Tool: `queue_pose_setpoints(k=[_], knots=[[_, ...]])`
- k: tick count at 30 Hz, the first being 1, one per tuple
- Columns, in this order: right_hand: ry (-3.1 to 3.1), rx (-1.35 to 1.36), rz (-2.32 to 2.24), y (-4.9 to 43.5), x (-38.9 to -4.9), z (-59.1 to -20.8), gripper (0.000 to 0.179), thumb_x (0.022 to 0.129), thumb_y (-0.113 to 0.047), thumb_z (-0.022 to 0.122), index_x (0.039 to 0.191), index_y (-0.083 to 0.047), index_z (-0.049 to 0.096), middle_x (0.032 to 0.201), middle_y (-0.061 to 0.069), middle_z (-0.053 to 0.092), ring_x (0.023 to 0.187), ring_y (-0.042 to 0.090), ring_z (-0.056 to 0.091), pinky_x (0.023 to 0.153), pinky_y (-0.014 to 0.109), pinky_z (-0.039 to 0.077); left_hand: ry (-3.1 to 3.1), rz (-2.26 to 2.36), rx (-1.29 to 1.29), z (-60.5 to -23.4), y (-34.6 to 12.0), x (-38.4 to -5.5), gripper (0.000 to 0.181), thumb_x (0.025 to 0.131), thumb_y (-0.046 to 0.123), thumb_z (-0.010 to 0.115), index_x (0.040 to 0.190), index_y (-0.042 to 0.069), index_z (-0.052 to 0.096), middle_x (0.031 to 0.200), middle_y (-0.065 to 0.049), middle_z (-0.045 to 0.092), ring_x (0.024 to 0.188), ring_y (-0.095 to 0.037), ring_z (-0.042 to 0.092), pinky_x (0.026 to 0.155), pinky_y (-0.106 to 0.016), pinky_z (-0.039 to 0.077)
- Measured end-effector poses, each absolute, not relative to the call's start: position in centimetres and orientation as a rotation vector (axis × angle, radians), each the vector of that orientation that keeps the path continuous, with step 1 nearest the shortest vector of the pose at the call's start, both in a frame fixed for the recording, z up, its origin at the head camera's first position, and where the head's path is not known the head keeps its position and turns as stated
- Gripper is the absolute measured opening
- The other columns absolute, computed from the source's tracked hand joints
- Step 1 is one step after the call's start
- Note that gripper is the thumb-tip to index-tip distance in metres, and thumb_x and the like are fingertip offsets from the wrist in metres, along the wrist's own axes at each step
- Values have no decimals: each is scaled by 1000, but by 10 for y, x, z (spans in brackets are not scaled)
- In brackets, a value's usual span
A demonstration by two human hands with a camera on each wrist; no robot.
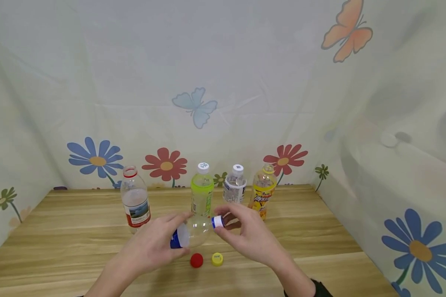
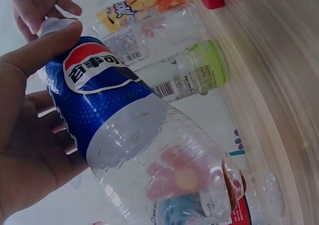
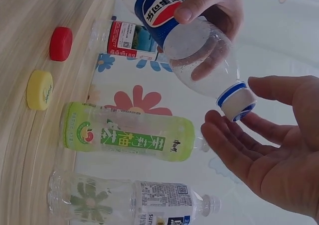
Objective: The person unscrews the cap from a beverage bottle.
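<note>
Blue-labelled bottle (image 2: 130,120) tilts in left hand (image 1: 154,241), right fingers (image 3: 230,146) around cap (image 3: 238,103).

A blue-labelled bottle (image 2: 127,110) of clear plastic looks smooth and glossy above a table (image 1: 78,243) with a wood-grain surface and a soft sheen. The red cap (image 1: 196,260) and yellow cap (image 1: 217,259) look like smooth, solid plastic. Toward the table's far edge, shiny see-through plastic bottles (image 1: 202,196) stand before a matt, lightly creased, cloth-like backdrop (image 1: 134,82).
</note>
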State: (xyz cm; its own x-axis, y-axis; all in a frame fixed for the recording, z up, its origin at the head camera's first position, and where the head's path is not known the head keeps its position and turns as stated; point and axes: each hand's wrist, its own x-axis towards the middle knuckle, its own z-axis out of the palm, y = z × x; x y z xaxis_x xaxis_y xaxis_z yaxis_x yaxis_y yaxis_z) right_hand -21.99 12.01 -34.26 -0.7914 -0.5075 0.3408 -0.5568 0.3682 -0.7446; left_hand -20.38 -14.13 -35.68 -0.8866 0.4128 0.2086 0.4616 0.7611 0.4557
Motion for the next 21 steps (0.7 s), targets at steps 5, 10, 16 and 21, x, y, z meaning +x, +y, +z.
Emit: queue_pose_setpoints(k=[5,10,16,21], knots=[[-2605,921,1434,119,-221,-343,33,100,-25,70,129,-12,62,109,-4,66,96,14,67,81,28,60,-2855,-766,-713,-357,-141,-203,73,78,31,92,142,16,58,129,-5,66,102,-19,65,86,-45,60],[-2642,880,1414,119,-222,-342,25,104,-32,64,121,-14,67,100,-6,67,91,14,66,77,32,60,-2857,-744,-709,-356,-141,-202,73,78,32,92,142,17,58,128,-4,67,101,-18,65,84,-42,60],[-2622,935,1430,119,-222,-343,17,103,-25,66,117,-15,69,98,-6,69,90,14,67,75,30,61,-2862,-748,-705,-356,-140,-202,74,78,32,92,142,17,58,128,-4,67,102,-18,66,84,-43,60],[-2604,951,1424,119,-222,-343,17,101,-17,69,117,-13,69,99,-8,68,91,13,67,76,29,61,-2867,-750,-706,-356,-141,-203,75,77,34,92,142,17,58,127,-4,67,100,-18,66,83,-42,60]])
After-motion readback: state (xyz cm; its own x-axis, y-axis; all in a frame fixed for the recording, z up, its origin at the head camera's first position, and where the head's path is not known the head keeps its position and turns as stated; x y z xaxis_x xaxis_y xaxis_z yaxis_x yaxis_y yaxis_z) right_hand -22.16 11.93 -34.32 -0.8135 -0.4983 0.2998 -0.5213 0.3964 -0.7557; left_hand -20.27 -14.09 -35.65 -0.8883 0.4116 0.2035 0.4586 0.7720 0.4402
